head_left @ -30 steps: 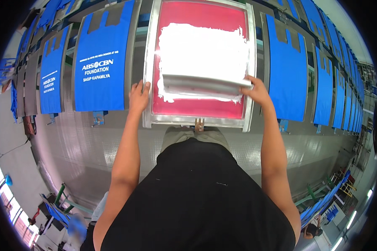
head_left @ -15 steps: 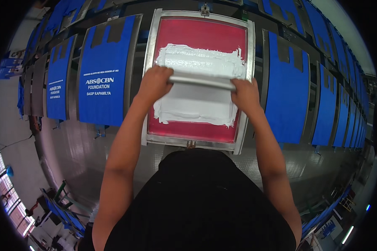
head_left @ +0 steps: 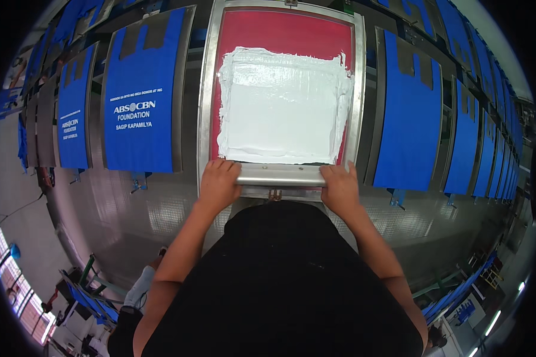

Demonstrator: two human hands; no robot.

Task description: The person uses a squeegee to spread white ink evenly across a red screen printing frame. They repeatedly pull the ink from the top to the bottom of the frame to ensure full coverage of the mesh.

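Observation:
A metal-handled squeegee lies crosswise at the near end of a printing screen. My left hand is closed around its left end, and my right hand grips the right end. The screen has a silvery metal frame and a red mesh. White ink covers a broad rectangle of the mesh, with thick ragged ridges along its sides and far edge. The squeegee's blade is mostly hidden beneath the handle, with a dark strip showing along its far side.
Blue fabric panels lie on boards to both sides; the left panel bears white print, while the right panel shows none. Metal clamps stick out at the boards' near edges. Behind me at lower left, part of another person's leg shows.
Both hands have drawn the squeegee from mid-screen toward me, to the near end. The white ink behind it now looks smoother. The view has shifted slightly, and a leg has appeared at lower left.

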